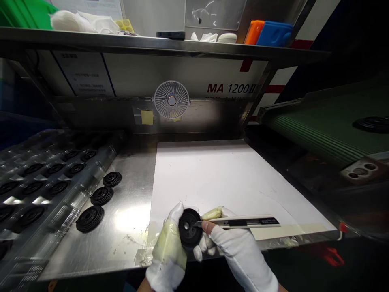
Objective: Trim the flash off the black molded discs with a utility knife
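Note:
My left hand (170, 243), in a white glove with yellowish tape or covering over it, is closed on a round black plastic part (189, 237) with a hole in its middle. In my gloved right hand (234, 243) is a utility knife (255, 221), its blade tip touching or just over the part near the centre hole. The right thumb tip is bare and presses on the knife. Both hands are at the front edge of a white sheet (206, 174). Three similar black parts (101, 195) lie in a row on the metal bench to the left.
Clear plastic trays (75, 190) with several black parts fill the left side. A small white fan (172, 100) stands at the back under a metal shelf (133, 42). To the right runs a green conveyor belt (328, 117) carrying another black part (372, 124). Red handles (332, 255) hang near the front right.

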Demonstrator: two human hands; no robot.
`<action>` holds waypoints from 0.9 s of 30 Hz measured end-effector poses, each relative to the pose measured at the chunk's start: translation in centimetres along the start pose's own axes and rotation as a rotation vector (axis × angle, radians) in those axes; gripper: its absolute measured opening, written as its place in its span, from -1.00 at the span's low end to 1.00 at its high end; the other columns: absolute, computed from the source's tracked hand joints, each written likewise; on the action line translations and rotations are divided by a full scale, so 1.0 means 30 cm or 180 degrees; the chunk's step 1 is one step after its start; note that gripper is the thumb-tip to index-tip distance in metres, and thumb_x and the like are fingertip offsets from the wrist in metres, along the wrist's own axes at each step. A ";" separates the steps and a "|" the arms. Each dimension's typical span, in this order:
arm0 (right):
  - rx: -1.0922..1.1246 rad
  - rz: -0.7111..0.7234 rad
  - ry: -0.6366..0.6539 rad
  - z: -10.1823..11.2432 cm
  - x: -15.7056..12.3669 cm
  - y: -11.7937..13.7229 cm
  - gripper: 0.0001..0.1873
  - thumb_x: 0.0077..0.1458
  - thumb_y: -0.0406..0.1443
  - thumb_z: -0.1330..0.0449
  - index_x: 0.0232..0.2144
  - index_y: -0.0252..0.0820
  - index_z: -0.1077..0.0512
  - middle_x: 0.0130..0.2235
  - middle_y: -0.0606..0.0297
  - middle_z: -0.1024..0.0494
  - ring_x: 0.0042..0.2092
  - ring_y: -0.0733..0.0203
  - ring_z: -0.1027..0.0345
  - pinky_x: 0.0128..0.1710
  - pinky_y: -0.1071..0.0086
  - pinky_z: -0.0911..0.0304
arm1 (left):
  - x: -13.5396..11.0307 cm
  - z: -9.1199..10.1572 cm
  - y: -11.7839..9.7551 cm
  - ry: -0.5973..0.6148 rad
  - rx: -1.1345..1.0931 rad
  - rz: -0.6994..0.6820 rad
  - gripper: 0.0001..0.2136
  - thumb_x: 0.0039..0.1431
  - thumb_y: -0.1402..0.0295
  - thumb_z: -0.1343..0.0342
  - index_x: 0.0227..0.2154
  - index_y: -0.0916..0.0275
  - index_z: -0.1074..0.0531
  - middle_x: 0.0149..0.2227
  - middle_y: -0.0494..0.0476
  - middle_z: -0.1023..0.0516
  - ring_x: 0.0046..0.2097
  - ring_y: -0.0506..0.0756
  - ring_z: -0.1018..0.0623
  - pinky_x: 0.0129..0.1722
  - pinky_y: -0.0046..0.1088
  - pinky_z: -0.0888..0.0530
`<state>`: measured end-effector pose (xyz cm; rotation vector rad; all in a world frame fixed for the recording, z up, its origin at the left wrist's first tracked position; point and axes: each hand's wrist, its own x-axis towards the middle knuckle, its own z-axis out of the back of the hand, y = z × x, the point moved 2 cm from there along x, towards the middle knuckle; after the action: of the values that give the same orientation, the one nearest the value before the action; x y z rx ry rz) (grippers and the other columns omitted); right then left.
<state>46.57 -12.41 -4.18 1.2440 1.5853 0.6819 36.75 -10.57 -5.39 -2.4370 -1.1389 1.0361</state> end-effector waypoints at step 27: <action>0.0031 -0.0209 0.0305 0.003 0.003 0.010 -0.55 -0.12 -0.06 -0.27 -0.75 -0.31 -0.35 -0.67 0.27 -0.37 -0.57 0.23 -0.33 -0.53 0.44 -0.18 | 0.020 0.034 0.011 0.0175 -0.0103 -0.0008 -0.47 0.00 -0.09 0.09 -0.54 0.37 -0.41 -0.66 0.17 -0.42 -0.62 0.04 -0.39 -0.55 -0.42 -0.39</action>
<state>46.76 -12.25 -3.99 1.1762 1.7021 0.7016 36.48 -10.39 -6.57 -2.4720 -1.1494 0.9511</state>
